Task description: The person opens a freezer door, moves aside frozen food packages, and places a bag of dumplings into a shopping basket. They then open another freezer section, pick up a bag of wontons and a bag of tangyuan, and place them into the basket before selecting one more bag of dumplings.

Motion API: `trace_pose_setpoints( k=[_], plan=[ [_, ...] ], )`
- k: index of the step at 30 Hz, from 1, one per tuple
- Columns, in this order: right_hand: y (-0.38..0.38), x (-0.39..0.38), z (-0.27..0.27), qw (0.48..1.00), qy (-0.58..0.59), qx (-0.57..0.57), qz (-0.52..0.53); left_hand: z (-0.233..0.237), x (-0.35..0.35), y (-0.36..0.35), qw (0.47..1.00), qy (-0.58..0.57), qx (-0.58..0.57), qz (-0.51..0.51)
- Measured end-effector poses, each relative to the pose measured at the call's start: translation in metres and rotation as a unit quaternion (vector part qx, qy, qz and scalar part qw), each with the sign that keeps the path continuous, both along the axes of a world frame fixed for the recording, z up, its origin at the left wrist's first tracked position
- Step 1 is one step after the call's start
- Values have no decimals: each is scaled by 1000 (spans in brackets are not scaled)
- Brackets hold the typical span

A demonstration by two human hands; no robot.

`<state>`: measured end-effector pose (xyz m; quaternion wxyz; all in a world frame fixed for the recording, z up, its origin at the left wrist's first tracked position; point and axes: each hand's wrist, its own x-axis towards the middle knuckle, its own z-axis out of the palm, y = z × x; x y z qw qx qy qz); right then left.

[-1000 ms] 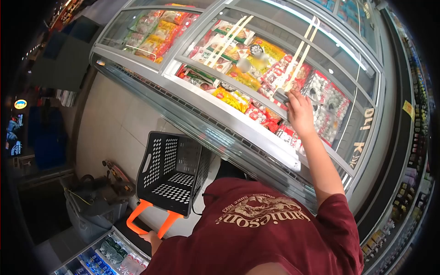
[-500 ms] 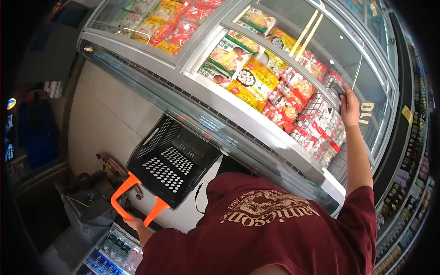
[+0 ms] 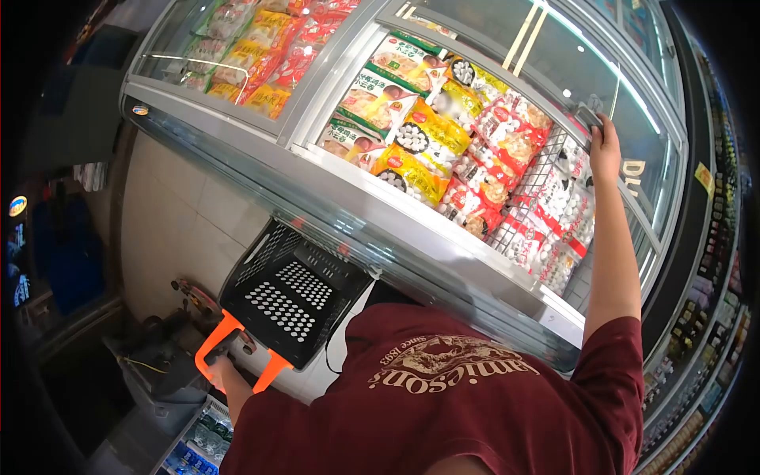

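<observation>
My left hand (image 3: pixel 221 374) is closed around the orange handle (image 3: pixel 207 348) of a black shopping basket (image 3: pixel 297 289); the basket holds nothing that shows. At the upper right, my right hand (image 3: pixel 605 150) grips the dark handle (image 3: pixel 587 119) on the sliding glass lid of a chest freezer (image 3: pixel 443 229). Through the opening show green-and-white bags (image 3: pixel 376 101), yellow bags (image 3: pixel 431 138), red bags (image 3: pixel 507 134) and white-and-red bags (image 3: pixel 546 226), with a wire divider among them.
More frozen bags (image 3: pixel 257 47) lie under glass at the upper left. Stocked shelves (image 3: pixel 704 317) line the right side. A dark bag-like bundle (image 3: pixel 154 364) is at the lower left, beside a case of bottles (image 3: pixel 198 443). Tiled floor (image 3: pixel 178 190) lies left of the basket.
The lid has slid back toward the far side with my right hand on it, uncovering more of the bags. The view has shifted slightly. My left hand stays on the basket handle.
</observation>
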<state>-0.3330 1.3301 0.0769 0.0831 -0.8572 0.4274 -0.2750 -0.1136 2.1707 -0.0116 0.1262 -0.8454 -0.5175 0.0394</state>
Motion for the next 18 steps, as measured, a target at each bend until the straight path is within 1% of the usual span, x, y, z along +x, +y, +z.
trace_pose_setpoints(
  k=[1, 2, 3, 4, 5, 7, 8, 9, 10, 11, 12, 13, 15, 17, 18],
  plan=[
    [-6, 1, 1, 1000, 5, -3, -1, 7, 14, -37, 999, -9, 27, -40],
    [-10, 3, 3, 1000, 17, 15, -11, 33, 16, -97, 984, -67, -7, -168],
    [-16, 4, 3, 1000, 23, 12, -14, 11, 28, -94, 918, -152, -1, -366],
    [-22, 5, 2, 999, 29, 10, -18, 12, 43, -128, 831, -224, 10, -509],
    [-29, 5, 0, 999, 35, 7, -22, 42, 45, -196, 749, -304, -117, -577],
    [-42, 6, -1, 999, 34, 10, -24, 108, 24, -317, 654, -306, -119, -682],
    [-47, 8, 0, 999, 34, 0, -22, 121, 19, -355, 597, -277, -240, -713],
    [-51, 10, 0, 999, 35, -8, -20, 130, 15, -389, 529, -241, -356, -731],
    [-54, 11, 2, 999, 36, -17, -14, 137, 9, -427, 442, -211, -456, -743],
    [-56, 12, 4, 999, 38, -25, -6, 137, 6, -462, 389, -165, -477, -771],
    [-57, 12, 4, 999, 39, -31, 0, 130, 4, -499, 355, -104, -508, -778],
    [-56, 12, 4, 999, 38, -31, -5, 102, 7, -527, 317, -82, -553, -766],
    [-55, 14, 5, 999, 32, -34, -11, 59, 12, -577, 393, 21, -648, -652],
    [-55, 13, 6, 999, 31, 2, -21, 5, 40, -612, 523, 85, -652, -542],
    [-55, 14, 6, 999, 30, 19, -24, -1, 55, -629, 592, 100, -678, -424]
  ],
)
